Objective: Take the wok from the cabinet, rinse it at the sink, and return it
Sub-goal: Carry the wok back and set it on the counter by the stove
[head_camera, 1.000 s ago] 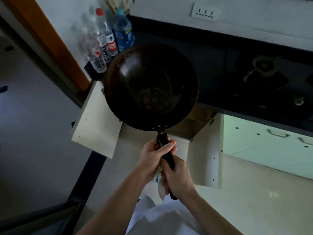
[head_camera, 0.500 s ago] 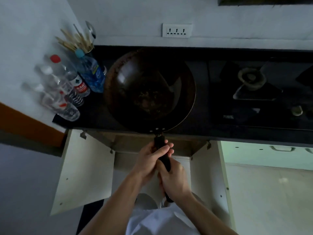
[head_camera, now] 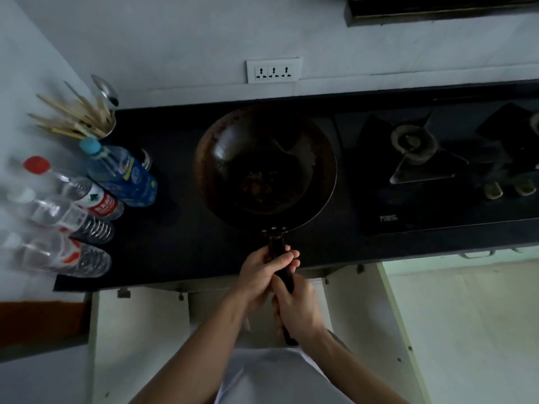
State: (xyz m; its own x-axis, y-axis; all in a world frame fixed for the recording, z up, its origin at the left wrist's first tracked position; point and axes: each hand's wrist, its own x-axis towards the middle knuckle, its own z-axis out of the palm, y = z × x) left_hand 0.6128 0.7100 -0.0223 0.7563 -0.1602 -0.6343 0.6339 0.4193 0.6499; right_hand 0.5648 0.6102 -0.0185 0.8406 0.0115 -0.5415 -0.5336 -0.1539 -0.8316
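Observation:
A dark round wok (head_camera: 264,167) with brownish residue in its bottom hangs over the black countertop (head_camera: 178,243), its black handle pointing toward me. My left hand (head_camera: 262,272) wraps the handle close to the bowl. My right hand (head_camera: 297,310) grips the handle further back, just behind the left. Below the counter both white cabinet doors (head_camera: 137,336) stand open. No sink is in view.
Several plastic bottles (head_camera: 96,196) and a holder of chopsticks (head_camera: 75,121) crowd the counter's left end. A gas hob with burners (head_camera: 414,144) lies to the right of the wok. A wall socket (head_camera: 273,70) sits above the counter.
The wok has risen from in front of the open cabinet to above the countertop. My view has lifted and turned square to the wall. Both hands kept their grip on the handle.

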